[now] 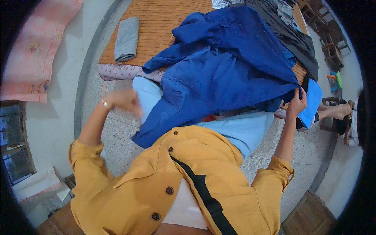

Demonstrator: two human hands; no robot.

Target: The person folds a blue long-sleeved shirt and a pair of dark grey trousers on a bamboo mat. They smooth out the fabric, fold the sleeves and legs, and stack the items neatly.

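A dark blue long-sleeved shirt [223,74] lies spread over my lap and up onto the bed's woven mat. One of its sleeves points left, and a lower corner hangs by my left knee. At the shirt's right edge, my right hand [298,102] pinches the cloth between thumb and fingers and holds it taut. My left hand [124,102] is off to the left, apart from the shirt and near my light blue trouser leg [147,96]. Motion smears its fingers, so their pose is unclear.
A folded grey cloth [126,39] rests on the brown woven mat [152,15]. Dark clothes [301,47] are heaped at the far right. Another person's bare leg [333,111] shows at right, near a wooden stool [329,124]. A pink curtain [39,47] hangs at left.
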